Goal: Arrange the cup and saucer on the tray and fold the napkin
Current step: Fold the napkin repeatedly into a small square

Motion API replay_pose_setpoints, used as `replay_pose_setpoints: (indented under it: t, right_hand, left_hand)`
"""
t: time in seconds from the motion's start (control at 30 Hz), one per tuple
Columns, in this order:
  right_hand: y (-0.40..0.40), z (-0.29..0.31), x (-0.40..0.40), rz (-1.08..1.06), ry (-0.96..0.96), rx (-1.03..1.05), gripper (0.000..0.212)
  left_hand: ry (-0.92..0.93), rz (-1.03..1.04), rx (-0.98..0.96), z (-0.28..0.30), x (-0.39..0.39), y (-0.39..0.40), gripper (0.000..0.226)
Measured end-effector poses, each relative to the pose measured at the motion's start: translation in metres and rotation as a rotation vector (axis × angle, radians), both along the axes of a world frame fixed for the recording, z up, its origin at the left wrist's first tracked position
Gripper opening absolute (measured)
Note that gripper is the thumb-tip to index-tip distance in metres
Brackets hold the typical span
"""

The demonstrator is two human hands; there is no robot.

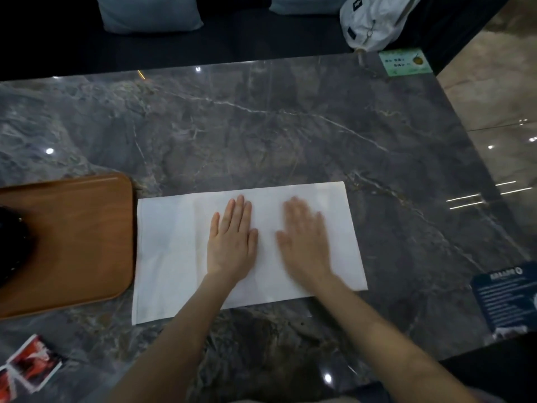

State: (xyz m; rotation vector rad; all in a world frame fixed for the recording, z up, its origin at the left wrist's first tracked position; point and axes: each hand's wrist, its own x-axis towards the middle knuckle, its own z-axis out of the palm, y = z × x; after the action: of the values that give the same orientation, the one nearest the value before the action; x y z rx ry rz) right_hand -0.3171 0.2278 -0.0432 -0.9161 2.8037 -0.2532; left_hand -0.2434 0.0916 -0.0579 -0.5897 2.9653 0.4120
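1. On the grey marble table (290, 126), just right of the wooden tray (87, 228), the white napkin (174, 257) lies flat as a wide rectangle. Its left edge sits just beside the tray's right rim; whether they touch cannot be told.
2. Step in hand, as judged: the fold-the-napkin step, at the flatten-and-crease stage. Whether the cloth is already doubled cannot be told.
3. Cup and saucer: a dark object (11, 242) rests on the tray at the left frame edge. It is cut off, so its identity cannot be confirmed.
4. Left hand (232, 242): palm down on the napkin's middle, fingers extended and close together, gripping nothing.
5. Right hand (305, 242): palm down just beside the left hand, fingers extended and slightly spread, gripping nothing. It is blurred.
6. Both forearms reach in from the near table edge, roughly parallel.
7. Next move, as judged: pinch one short edge, carry it over to the opposite edge, align the corners, then press the crease.
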Motion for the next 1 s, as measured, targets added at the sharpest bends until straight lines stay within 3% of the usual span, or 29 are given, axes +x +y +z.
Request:
replay_pose_setpoints:
  t: [0.13, 0.27, 0.37, 0.5, 0.63, 0.77, 0.87, 1.0]
  right_hand:
    - [-0.020, 0.001, 0.052, 0.049, -0.111, 0.021, 0.068]
    - [0.013, -0.010, 0.041, -0.065, -0.062, 0.055, 0.057]
    - [0.057, -0.011, 0.029, -0.152, -0.052, 0.080, 0.065]
    - [0.081, -0.003, 0.021, -0.106, -0.082, 0.049, 0.071]
    - [0.047, 0.012, 0.019, -0.197, -0.049, -0.079, 0.065]
    - [-0.026, 0.014, 0.016, 0.038, -0.184, -0.132, 0.049]
    - [-0.063, 0.005, 0.020, 0.087, -0.227, -0.083, 0.053]
    - [-0.054, -0.008, 0.019, 0.127, -0.156, -0.068, 0.064]
  left_hand:
    - [-0.024, -0.010, -0.062, -0.004, 0.001, 0.000, 0.064]
    - [-0.001, -0.002, 0.009, -0.002, 0.000, 0.000, 0.067]
    - [0.010, -0.002, 0.014, -0.001, 0.001, 0.000, 0.067]
    - [0.004, -0.010, 0.012, 0.001, 0.000, 0.001, 0.069]
    - [-0.007, -0.014, 0.006, 0.001, 0.000, 0.002, 0.070]
    - [-0.044, -0.015, -0.025, 0.001, -0.001, 0.002, 0.066]
    - [-0.095, -0.010, -0.056, 0.000, -0.002, 0.003, 0.067]
    - [-0.090, -0.037, -0.026, 0.001, -0.002, 0.000, 0.064]
